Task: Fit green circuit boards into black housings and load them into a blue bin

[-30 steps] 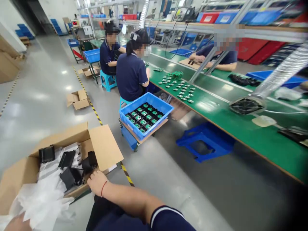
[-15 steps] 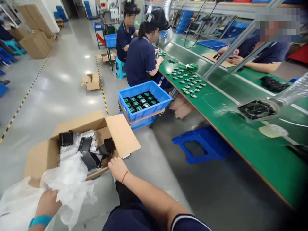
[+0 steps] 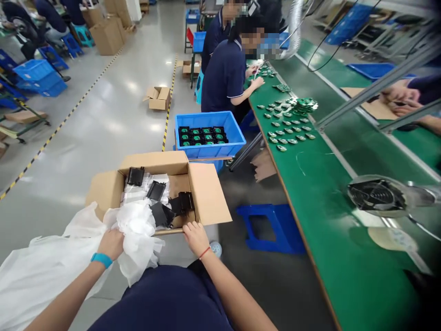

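In front of me stands an open cardboard box (image 3: 211,193) with its flaps spread. Several black plastic housings (image 3: 156,190) lie inside it, some on clear plastic bags (image 3: 132,195). My left hand (image 3: 112,243), with a blue band at the wrist, is closed around a bunched white plastic sheet (image 3: 138,230). The sheet covers the near left corner of the box and trails off to the left. My right hand (image 3: 195,236), with a red string at the wrist, grips the near right rim of the box, its fingers curled over the edge.
Behind the box, a blue bin (image 3: 210,151) holds black housings with green boards. A green workbench (image 3: 310,184) runs along the right, bearing small green boards (image 3: 289,131) and a fan (image 3: 375,195). A blue stool (image 3: 272,227) is beneath it. Co-workers (image 3: 223,76) sit alongside.
My view has swung left, so the box and bin appear farther right. My left hand has come up nearer the box with the white sheet. My right hand stays at the rim.
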